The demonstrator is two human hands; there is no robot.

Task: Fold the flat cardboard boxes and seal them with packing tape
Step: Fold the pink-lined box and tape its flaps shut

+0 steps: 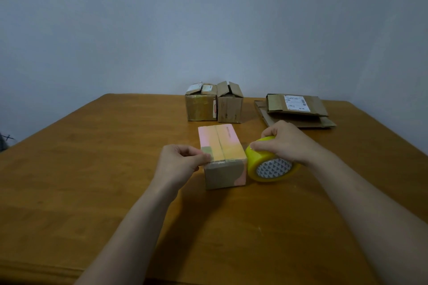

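While L hand [179, 161] pinches tape end [206, 151] on pink box [221, 143], R hand [286, 143] grips yellow tape roll [269, 168]; label [296, 102] txt unreadable.

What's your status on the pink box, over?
Left hand pinches tape strip at near-left top edge of pink box. Right hand grips yellow tape roll, right of box. Folded boxes, flat cardboard behind, clear.

Cannot read the print on the shipping label [297, 102]. Cannot identify the dark object [4, 142] cropped by the left edge. Cannot see the top of the tape roll [256, 165] beneath the right hand [287, 143].
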